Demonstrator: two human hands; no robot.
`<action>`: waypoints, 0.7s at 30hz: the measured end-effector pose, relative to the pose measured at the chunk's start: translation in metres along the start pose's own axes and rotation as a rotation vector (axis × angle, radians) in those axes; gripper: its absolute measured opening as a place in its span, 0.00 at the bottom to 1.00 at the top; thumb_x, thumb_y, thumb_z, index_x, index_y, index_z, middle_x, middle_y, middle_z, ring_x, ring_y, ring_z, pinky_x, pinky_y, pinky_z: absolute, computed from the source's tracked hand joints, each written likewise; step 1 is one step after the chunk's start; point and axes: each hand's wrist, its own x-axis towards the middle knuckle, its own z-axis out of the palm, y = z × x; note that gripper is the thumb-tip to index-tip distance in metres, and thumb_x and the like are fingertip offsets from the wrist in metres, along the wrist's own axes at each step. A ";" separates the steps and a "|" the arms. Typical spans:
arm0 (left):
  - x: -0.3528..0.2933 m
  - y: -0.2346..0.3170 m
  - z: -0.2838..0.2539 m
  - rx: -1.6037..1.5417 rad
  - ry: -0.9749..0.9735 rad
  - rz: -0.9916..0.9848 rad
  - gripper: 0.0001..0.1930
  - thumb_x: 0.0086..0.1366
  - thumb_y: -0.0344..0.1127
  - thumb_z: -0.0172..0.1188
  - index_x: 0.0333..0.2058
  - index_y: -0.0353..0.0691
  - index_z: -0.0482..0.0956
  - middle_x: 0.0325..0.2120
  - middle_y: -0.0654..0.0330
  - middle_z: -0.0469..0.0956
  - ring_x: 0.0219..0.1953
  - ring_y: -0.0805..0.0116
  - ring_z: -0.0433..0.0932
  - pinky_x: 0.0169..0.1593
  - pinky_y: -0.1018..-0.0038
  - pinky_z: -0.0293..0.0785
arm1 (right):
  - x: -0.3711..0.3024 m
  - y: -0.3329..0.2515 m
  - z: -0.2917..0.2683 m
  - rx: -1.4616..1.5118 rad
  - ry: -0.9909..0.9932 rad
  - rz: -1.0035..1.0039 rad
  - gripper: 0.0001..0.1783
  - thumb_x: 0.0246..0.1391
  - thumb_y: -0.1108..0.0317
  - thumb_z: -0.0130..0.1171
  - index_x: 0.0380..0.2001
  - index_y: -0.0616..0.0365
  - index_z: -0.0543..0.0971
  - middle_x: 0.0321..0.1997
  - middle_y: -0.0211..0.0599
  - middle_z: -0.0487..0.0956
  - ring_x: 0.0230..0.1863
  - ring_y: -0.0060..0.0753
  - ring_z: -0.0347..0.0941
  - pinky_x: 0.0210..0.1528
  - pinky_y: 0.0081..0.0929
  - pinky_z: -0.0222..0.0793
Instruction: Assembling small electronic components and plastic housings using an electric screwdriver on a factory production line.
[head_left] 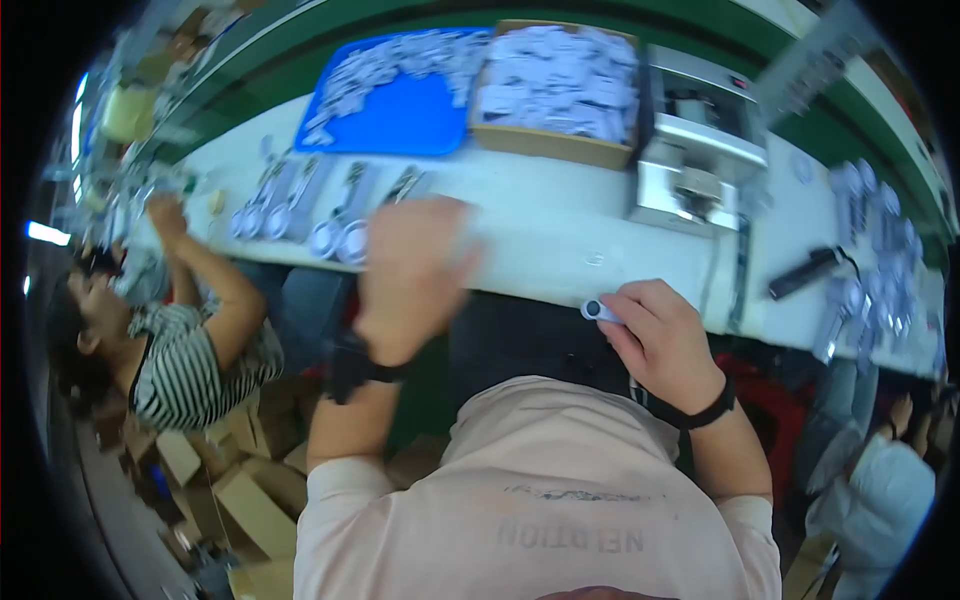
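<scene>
"Where's the white piece [598, 311]?"
"At the worktop's [540, 240] near edge, pinched between thumb and curled fingers of the right hand [662, 342]."
"The left hand [415, 275]?"
"Blurred; its opening and hold cannot be told."
"Counts?"
"One blue tray [410, 125], one cardboard box [550, 147], one machine [690, 180]; bare worktop before the box."

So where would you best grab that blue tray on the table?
Probably the near rim of the blue tray, coming from the front: that side looks mostly bare, while pale pieces crowd its far and left parts, and the cardboard box sits close by its right end.
</scene>
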 end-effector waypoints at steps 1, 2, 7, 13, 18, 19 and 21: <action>0.002 -0.026 0.003 0.130 -0.005 -0.104 0.22 0.58 0.40 0.75 0.49 0.38 0.82 0.46 0.48 0.83 0.49 0.45 0.79 0.54 0.52 0.72 | -0.006 0.006 -0.003 -0.050 0.012 0.051 0.17 0.53 0.73 0.71 0.47 0.60 0.82 0.43 0.43 0.81 0.43 0.49 0.78 0.42 0.41 0.75; 0.002 -0.045 -0.001 0.228 -0.011 -0.150 0.23 0.57 0.42 0.75 0.48 0.38 0.83 0.47 0.49 0.83 0.49 0.45 0.79 0.54 0.51 0.73 | -0.010 0.012 -0.005 -0.033 0.001 0.089 0.16 0.54 0.73 0.70 0.46 0.59 0.82 0.41 0.43 0.80 0.42 0.49 0.78 0.42 0.41 0.75; -0.025 -0.114 -0.004 0.508 -0.296 -0.240 0.17 0.63 0.38 0.69 0.48 0.38 0.84 0.48 0.49 0.83 0.53 0.47 0.79 0.55 0.52 0.73 | -0.033 0.019 -0.006 -0.009 0.098 0.202 0.13 0.56 0.71 0.70 0.44 0.59 0.83 0.38 0.43 0.79 0.41 0.49 0.78 0.43 0.39 0.75; -0.003 0.003 0.014 -0.203 -0.267 0.032 0.17 0.62 0.31 0.70 0.49 0.37 0.81 0.45 0.49 0.82 0.48 0.46 0.78 0.55 0.55 0.71 | -0.042 0.015 -0.030 0.185 0.089 0.241 0.11 0.57 0.71 0.70 0.43 0.59 0.83 0.38 0.42 0.79 0.41 0.48 0.78 0.43 0.38 0.75; 0.028 0.062 0.063 -0.219 -0.290 0.294 0.19 0.56 0.36 0.74 0.46 0.40 0.81 0.41 0.58 0.81 0.48 0.53 0.78 0.56 0.56 0.70 | -0.031 0.024 -0.038 0.102 0.090 0.167 0.10 0.57 0.73 0.70 0.42 0.58 0.84 0.38 0.41 0.79 0.40 0.46 0.78 0.41 0.37 0.74; 0.029 0.063 0.059 -0.193 -0.295 0.255 0.19 0.56 0.36 0.74 0.46 0.40 0.81 0.41 0.58 0.81 0.48 0.53 0.78 0.56 0.56 0.70 | -0.032 0.025 -0.039 0.090 0.100 0.216 0.10 0.56 0.72 0.70 0.42 0.58 0.84 0.37 0.41 0.79 0.40 0.47 0.78 0.41 0.38 0.74; 0.029 0.061 0.051 -0.301 -0.238 0.271 0.21 0.56 0.36 0.74 0.48 0.41 0.81 0.44 0.59 0.81 0.50 0.54 0.77 0.57 0.57 0.70 | -0.021 0.023 -0.034 0.092 0.096 0.252 0.11 0.55 0.72 0.70 0.42 0.58 0.84 0.37 0.41 0.79 0.40 0.48 0.78 0.40 0.39 0.74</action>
